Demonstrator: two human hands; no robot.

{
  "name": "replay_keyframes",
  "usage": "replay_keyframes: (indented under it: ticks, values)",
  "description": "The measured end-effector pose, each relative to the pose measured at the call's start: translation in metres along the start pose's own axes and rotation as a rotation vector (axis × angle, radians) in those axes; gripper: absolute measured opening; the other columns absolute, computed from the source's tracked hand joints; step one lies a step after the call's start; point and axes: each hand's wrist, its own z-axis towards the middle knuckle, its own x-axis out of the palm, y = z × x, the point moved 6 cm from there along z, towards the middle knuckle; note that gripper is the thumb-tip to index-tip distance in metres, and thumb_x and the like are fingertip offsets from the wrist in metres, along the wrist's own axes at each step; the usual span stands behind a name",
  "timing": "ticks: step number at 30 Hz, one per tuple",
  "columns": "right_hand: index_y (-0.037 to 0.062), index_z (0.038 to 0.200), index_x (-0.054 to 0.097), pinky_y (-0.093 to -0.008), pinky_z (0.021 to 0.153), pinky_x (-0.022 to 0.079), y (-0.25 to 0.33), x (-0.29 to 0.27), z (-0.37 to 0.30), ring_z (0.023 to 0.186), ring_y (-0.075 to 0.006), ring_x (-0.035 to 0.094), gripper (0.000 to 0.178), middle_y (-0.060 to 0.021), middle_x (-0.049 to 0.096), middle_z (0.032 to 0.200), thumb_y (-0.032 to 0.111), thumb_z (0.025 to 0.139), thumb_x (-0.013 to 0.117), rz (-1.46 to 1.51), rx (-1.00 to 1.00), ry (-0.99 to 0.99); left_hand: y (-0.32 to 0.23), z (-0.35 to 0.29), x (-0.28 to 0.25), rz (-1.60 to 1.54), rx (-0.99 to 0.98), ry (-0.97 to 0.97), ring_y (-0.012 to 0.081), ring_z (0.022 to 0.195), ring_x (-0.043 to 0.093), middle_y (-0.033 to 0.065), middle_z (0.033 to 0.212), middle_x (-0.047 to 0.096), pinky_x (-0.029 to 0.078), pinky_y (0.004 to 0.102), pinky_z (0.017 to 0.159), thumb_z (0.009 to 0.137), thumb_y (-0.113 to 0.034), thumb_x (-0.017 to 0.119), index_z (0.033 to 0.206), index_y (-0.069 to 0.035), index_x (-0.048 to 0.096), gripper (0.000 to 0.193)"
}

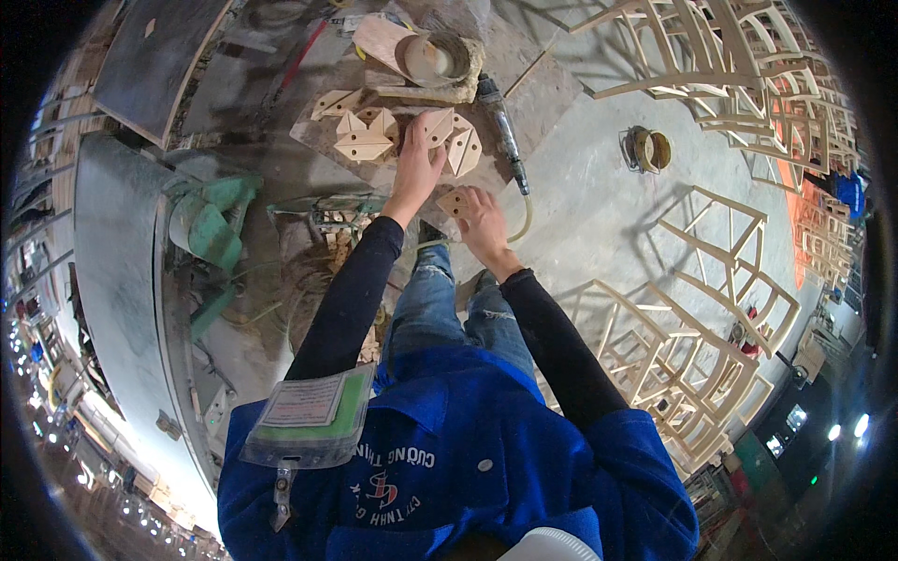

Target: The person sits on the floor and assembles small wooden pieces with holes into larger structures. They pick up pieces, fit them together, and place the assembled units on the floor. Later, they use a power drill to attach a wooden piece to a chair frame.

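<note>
My left hand reaches into a cluster of small pale wooden corner blocks with drilled holes. Its fingers are closed on one wooden block at the cluster's right part. Closer to my body, my right hand grips another wooden block by its right side, with a dark hole showing in its face. Several more blocks stand and lie together left of my left hand. A power tool with a dark and grey body lies to their right, a yellowish hose running from its near end.
Behind the blocks a round container with pale contents sits on a wooden base. Wooden chair frames crowd the right side. A metal ring-shaped object rests on the floor. Green machinery and a long grey table stand left.
</note>
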Motion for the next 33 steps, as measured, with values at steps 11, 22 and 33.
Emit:
replay_keyframes:
  ticks: [11, 22, 33]
  values:
    - [0.0101, 0.128, 0.049, -0.0422, 0.095, 0.045, -0.008, 0.010, -0.003, 0.113, -0.0345, 0.050, 0.061, -0.0123, 0.050, 0.125, 0.002, 0.071, 0.068, -0.027, 0.009, -0.025, -0.002, -0.015, 0.001, 0.021, -0.047, -0.069, 0.0480, 0.122, 0.042, 0.0318, 0.136, 0.036, 0.039, 0.0475, 0.101, 0.087, -0.009, 0.056, 0.141, 0.004, 0.024, 0.064]
    - [0.0060, 0.129, 0.046, -0.0429, 0.090, 0.049, -0.011, 0.005, 0.003, 0.114, -0.0372, 0.051, 0.061, -0.0163, 0.049, 0.126, 0.000, 0.073, 0.067, -0.003, 0.051, -0.046, 0.030, -0.109, 0.014, 0.047, -0.317, -0.274, 0.0442, 0.117, 0.046, 0.0289, 0.128, 0.041, 0.041, 0.0481, 0.096, 0.087, -0.008, 0.059, 0.138, 0.004, 0.027, 0.062]
    - [0.0088, 0.138, 0.039, -0.0441, 0.102, 0.040, -0.025, -0.037, -0.042, 0.122, -0.0402, 0.045, 0.070, -0.0198, 0.044, 0.134, 0.005, 0.075, 0.069, 0.153, 0.144, -0.146, 0.058, -0.078, 0.020, 0.149, -0.154, -0.151, 0.0431, 0.131, 0.035, 0.0282, 0.143, 0.035, 0.030, 0.0453, 0.109, 0.082, -0.015, 0.067, 0.143, 0.004, 0.026, 0.076]
